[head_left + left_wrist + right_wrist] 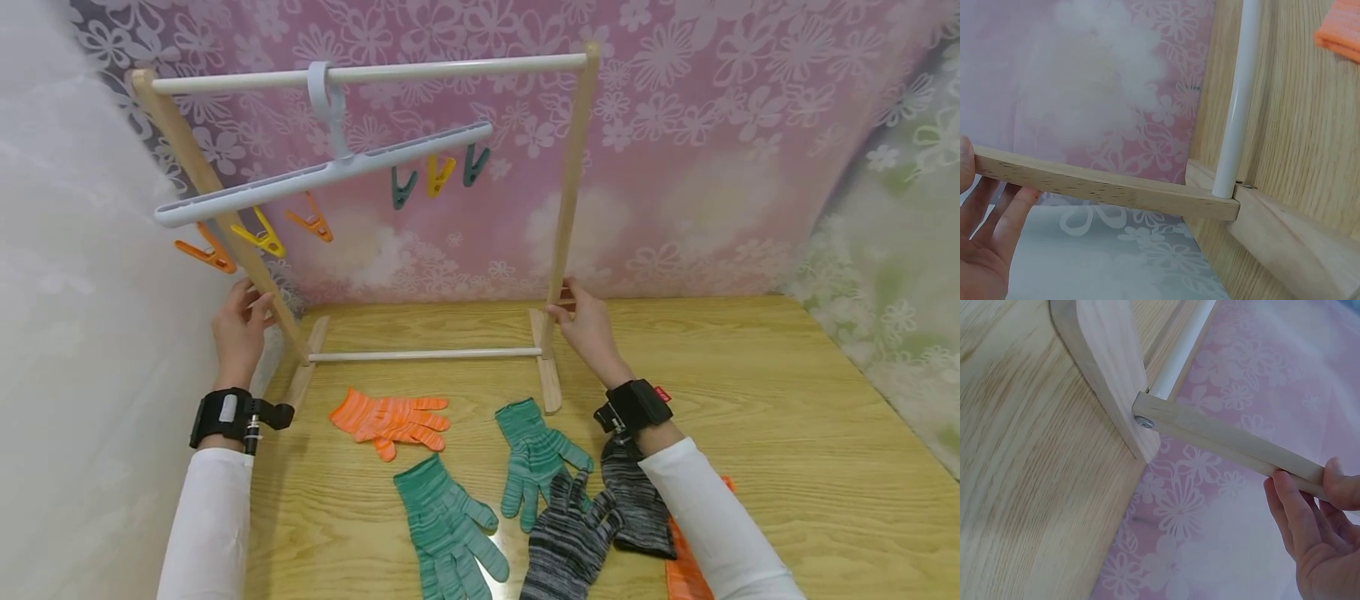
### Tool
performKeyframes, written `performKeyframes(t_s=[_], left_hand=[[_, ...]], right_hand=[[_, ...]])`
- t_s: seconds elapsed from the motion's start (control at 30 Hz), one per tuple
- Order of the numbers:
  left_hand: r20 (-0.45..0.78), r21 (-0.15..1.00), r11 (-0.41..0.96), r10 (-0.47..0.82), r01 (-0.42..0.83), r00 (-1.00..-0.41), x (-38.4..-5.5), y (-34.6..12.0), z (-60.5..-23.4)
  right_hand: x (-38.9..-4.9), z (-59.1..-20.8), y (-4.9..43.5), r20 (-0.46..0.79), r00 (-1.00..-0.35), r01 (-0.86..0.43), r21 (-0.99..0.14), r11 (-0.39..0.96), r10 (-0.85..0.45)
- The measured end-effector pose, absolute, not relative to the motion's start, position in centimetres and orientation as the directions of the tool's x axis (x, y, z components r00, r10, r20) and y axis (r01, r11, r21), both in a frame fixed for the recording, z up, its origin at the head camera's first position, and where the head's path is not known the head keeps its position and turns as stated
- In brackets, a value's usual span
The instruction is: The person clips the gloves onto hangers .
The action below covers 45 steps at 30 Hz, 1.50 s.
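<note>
A small drying rack [567,192] with wooden posts and white rods stands at the back of the table. My left hand [242,329] grips its left post low down, thumb on one side and fingers on the other, as the left wrist view shows with the post [1104,187]. On the other side my right hand [588,329] pinches the right post [1229,440] between thumb and fingers. From the top rod [465,68] hangs a pale grey clip hanger [330,173], tilted up to the right. Orange, yellow and dark green clothespins [441,175] dangle from it.
An orange glove [393,419] lies in front of the rack. Nearer are two green gloves [450,533] and two dark grey striped gloves [573,542], partly overlapping. Orange fabric [682,567] shows beside my right sleeve. Flowered cloth [697,167] hangs behind the table [787,433].
</note>
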<state>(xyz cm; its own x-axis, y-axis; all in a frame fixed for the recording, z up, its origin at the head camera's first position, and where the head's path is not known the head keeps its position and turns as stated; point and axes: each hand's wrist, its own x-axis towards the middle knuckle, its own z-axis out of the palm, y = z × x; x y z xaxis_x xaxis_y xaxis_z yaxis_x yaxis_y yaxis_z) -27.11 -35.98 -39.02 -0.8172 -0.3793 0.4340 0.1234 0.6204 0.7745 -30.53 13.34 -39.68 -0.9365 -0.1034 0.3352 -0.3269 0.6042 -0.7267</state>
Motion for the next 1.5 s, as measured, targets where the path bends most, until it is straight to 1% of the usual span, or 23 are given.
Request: performKeyframes(t_s=[0.27,0.5,0.73,0.97,1.17,1.4,1.5], left_hand=[[0.432,0.785,0.587,-0.29,0.197,-0.854,-27.6,-34.7,-38.8],[0.436,0.78,0.572,-0.208,0.253,-0.876,-28.6,-33.0,-38.6],[0.406,0.802,0.543,-0.19,0.249,-0.894,-29.4,-31.6,-38.8],[0.413,0.801,0.539,-0.183,0.26,-0.892,-29.8,-30.6,-39.0],[0.4,0.815,0.512,-0.156,0.272,-0.903,-30.0,-29.3,-38.9],[0.443,0.803,0.494,-0.122,0.333,-0.888,-30.3,-27.7,-38.7],[0.444,0.801,0.496,-0.118,0.335,-0.888,-30.3,-27.1,-38.9]], right_hand=[[-30.6,-39.8,15.2,0.335,-0.939,-0.305,-0.711,0.633,-0.076],[-31.1,-39.9,17.5,0.329,-0.943,-0.291,-0.728,0.621,-0.056],[-31.2,-40.1,19.1,0.342,-0.939,-0.288,-0.729,0.621,-0.034],[-31.3,-40.0,20.2,0.347,-0.938,-0.281,-0.709,0.646,-0.028],[-31.4,-40.1,21.5,0.346,-0.938,-0.29,-0.734,0.615,-0.03],[-31.6,-40.2,23.1,0.375,-0.927,-0.295,-0.702,0.648,-0.016],[-31.5,-40.2,23.6,0.382,-0.924,-0.296,-0.701,0.649,-0.009]])
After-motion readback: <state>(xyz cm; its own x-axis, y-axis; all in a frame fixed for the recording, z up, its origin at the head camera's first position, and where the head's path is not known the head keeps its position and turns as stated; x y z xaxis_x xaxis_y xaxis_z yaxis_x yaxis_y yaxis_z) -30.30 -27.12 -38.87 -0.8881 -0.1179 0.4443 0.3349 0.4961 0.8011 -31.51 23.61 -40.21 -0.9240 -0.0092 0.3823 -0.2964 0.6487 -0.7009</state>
